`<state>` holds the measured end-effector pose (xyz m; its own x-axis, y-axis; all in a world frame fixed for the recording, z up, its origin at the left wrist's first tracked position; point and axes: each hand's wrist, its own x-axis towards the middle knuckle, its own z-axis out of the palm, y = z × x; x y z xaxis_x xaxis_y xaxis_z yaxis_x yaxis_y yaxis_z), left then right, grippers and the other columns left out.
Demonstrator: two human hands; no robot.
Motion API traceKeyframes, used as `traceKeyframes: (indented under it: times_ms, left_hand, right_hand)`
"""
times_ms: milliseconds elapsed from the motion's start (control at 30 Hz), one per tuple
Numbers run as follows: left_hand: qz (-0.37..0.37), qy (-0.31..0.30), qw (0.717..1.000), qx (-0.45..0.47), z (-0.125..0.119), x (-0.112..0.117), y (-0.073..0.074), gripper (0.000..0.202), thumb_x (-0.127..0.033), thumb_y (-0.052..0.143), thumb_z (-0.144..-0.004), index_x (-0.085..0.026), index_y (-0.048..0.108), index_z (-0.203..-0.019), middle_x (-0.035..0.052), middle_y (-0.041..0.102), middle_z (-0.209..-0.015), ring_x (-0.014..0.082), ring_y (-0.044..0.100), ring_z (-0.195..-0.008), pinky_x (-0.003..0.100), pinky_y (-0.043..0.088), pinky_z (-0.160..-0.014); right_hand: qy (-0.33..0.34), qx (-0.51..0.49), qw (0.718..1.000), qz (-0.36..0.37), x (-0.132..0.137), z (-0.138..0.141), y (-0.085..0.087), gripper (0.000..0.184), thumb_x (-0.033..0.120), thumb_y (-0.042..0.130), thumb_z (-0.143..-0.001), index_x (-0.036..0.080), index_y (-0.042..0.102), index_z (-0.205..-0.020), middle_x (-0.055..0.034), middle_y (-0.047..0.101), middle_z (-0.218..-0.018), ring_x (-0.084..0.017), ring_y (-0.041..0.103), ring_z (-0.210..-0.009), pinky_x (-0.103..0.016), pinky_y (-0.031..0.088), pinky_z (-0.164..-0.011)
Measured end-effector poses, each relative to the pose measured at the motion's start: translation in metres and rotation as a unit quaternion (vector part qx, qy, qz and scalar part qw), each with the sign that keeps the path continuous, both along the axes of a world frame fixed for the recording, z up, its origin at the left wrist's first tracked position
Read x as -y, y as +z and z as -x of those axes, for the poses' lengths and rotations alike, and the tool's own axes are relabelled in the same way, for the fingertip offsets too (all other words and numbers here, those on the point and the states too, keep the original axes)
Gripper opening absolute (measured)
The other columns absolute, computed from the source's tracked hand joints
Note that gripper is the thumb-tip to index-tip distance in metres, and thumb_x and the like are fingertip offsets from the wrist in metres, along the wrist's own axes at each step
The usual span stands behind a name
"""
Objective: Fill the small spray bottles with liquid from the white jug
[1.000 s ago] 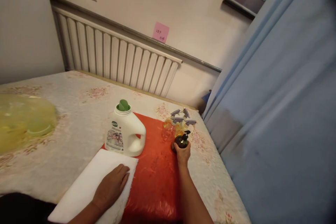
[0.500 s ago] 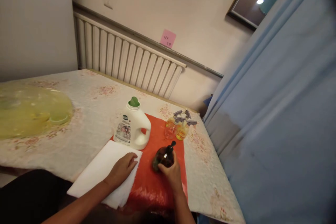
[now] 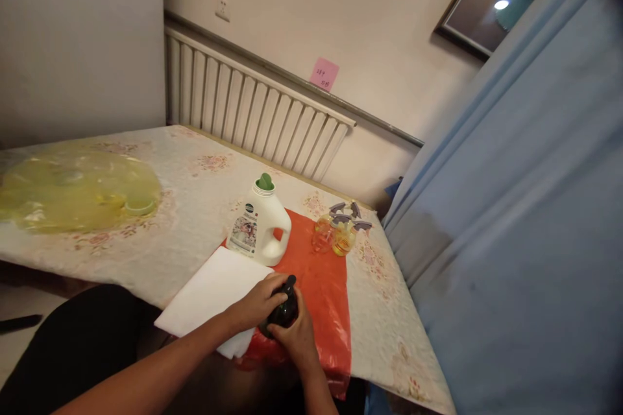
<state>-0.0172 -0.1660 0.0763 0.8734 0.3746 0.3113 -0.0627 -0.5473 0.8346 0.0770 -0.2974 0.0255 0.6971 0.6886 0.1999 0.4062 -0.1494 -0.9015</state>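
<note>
Dark bottle (image 3: 288, 312): partly hidden by the left hand (image 3: 257, 301) and right hand (image 3: 300, 336).
Framed picture (image 3: 470, 10): cut off by the top edge, partly behind the curtain (image 3: 525, 207).
Pink note (image 3: 324, 73): handwriting too small to read.
Jug label (image 3: 244, 233): small print illegible.

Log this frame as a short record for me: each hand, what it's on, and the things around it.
left hand: at the top of the dark pump bottle, by its pump; exact grip unclear
right hand: gripping the bottle's side
beneath bottle: red sheet
left of bottle: white sheet, paper or cloth unclear
beyond white sheet: white handled jug, green piece in its neck
far end of red sheet: clustered grey-topped bottles
far left: yellow plastic bag
</note>
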Motion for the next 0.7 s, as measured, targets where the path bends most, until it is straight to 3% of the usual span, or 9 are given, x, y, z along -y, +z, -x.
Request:
traceKeyframes:
  times_ms: [200,333,500,600,700]
  left_hand:
    - [0.087,0.035,0.995,-0.033,-0.008,0.008,0.004,0.023,-0.02,0.058,-0.068,-0.019,0.06,-0.091,0.0018,0.063,-0.089,0.0216,0.06,-0.09,0.033,0.047,-0.084]
    - [0.085,0.08,0.992,-0.047,-0.011,0.014,0.002,0.028,-0.018,0.064,-0.061,-0.02,0.057,-0.088,0.0007,0.062,-0.089,0.0219,0.059,-0.089,0.033,0.047,-0.083]
    - [0.07,0.028,0.997,-0.017,-0.005,0.01,-0.002,0.05,-0.015,0.061,-0.061,-0.02,0.062,-0.111,0.0065,0.065,-0.114,0.0252,0.058,-0.108,0.038,0.043,-0.1]
    - [0.045,-0.014,0.999,-0.019,0.0,0.005,-0.001,0.04,-0.017,0.057,-0.067,-0.02,0.065,-0.106,0.0059,0.067,-0.107,0.0249,0.059,-0.105,0.038,0.044,-0.099]
    - [0.05,-0.01,0.998,-0.035,0.002,0.004,0.004,0.036,-0.017,0.055,-0.067,-0.019,0.065,-0.101,0.0045,0.067,-0.1,0.0239,0.06,-0.098,0.036,0.046,-0.093]
  right_hand:
    - [0.026,0.0,1.0,-0.013,0.0,0.0,-0.004,0.087,0.011,0.077,-0.05,0.02,0.056,-0.134,-0.0084,0.069,-0.127,-0.031,0.065,-0.118,-0.041,0.052,-0.102]
    - [0.01,0.009,1.0,-0.011,0.003,0.001,-0.006,0.082,0.012,0.079,-0.05,0.02,0.06,-0.13,-0.008,0.071,-0.12,-0.031,0.065,-0.118,-0.04,0.054,-0.1]
    - [0.008,0.009,1.0,-0.018,0.004,0.003,-0.009,0.079,0.015,0.08,-0.052,0.02,0.06,-0.128,-0.0079,0.072,-0.119,-0.03,0.067,-0.113,-0.039,0.055,-0.097]
    - [0.01,0.006,1.0,-0.021,0.004,0.005,-0.007,0.082,0.015,0.08,-0.053,0.018,0.057,-0.132,-0.01,0.07,-0.124,-0.03,0.067,-0.114,-0.039,0.055,-0.097]
    - [0.015,0.002,1.0,-0.022,0.004,0.006,-0.002,0.078,0.014,0.078,-0.053,0.019,0.06,-0.129,-0.0091,0.072,-0.12,-0.03,0.069,-0.11,-0.038,0.056,-0.094]
